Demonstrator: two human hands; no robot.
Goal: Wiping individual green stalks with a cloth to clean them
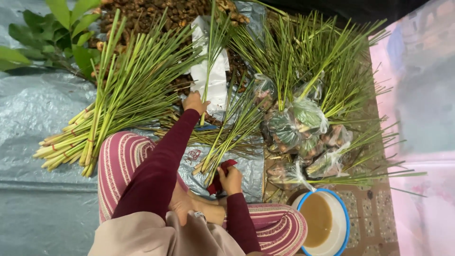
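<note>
Green lemongrass stalk (pixel 208 61) in left hand (pixel 195 102), right hand (pixel 231 179) gripping red tool (pixel 219 178)

Lemongrass bundles (pixel 118 95) crowding tarp (pixel 38 189)

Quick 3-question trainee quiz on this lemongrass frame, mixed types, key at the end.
1. True or false: the left hand grips a lemongrass stalk over the white bag.
2. What does the right hand hold? A) red tool B) bowl C) leafy branch
3. Fill in: the blue-rimmed bowl holds a ____ liquid.

Key: 1 true; 2 A, the red tool, its exact kind unclear; 3 brown.
</note>
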